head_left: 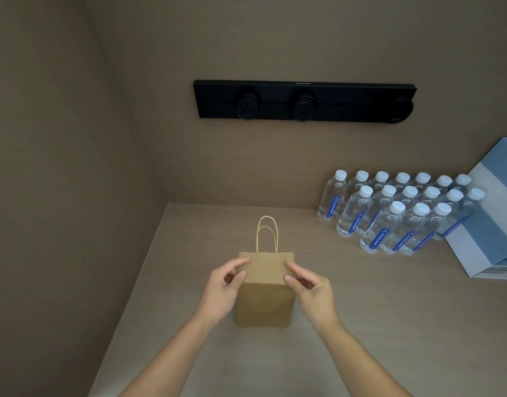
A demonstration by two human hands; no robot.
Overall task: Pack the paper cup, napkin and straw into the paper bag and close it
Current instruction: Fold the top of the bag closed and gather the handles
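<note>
A brown paper bag (pixel 263 302) stands upright on the beige counter (pixel 389 325), its top part folded flat and its two twisted paper handles (pixel 267 233) sticking up behind. My left hand (pixel 225 285) pinches the fold at the bag's left edge, thumb in front and fingers on top. On the other side, my right hand (pixel 309 285) pinches the fold at the right edge in the same way. No cup, napkin or straw shows; the inside of the bag is hidden.
Several water bottles (pixel 395 213) with white caps stand in rows at the back right. A blue and white box (pixel 492 219) lies at the far right. A black socket strip (pixel 304 101) is mounted on the back wall; a side wall closes the left.
</note>
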